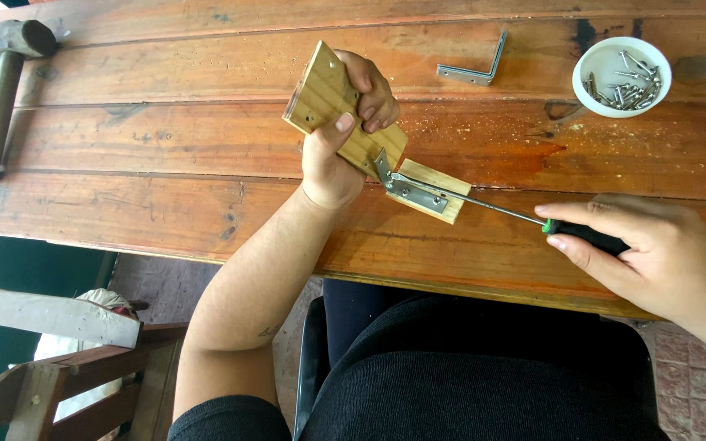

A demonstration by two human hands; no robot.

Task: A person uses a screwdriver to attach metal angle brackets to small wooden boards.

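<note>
1. Head view: we look down on a reddish plank table [165,139]. Our left hand [341,143] is clamped around a pine block [328,102], thumb on its near face and fingers curled over the far side, holding it tilted up off the table.
2. A second, smaller pine block [439,184] joins the first at a right angle, and a metal corner bracket [406,189] sits in the inner corner, one leg on each piece.
3. Our right hand [655,253] is closed on the black handle of a screwdriver [533,216]. Its thin shaft runs leftward, and the tip rests at the bracket where the two blocks meet.
4. The hands are well apart, linked only by the tool and the workpiece, which hangs over the near part of the table.
5. We judge the step in hand to be driving a screw through the bracket into the wood; the screw head itself is too small to see.
6. The next move, as we read it, calls for a firm left grip, the shaft kept in line with the screw, and steady pressure while turning.
7. A white bowl of screws [621,77], a spare bracket [474,67] and a hammer [2,90] lie farther off.
</note>
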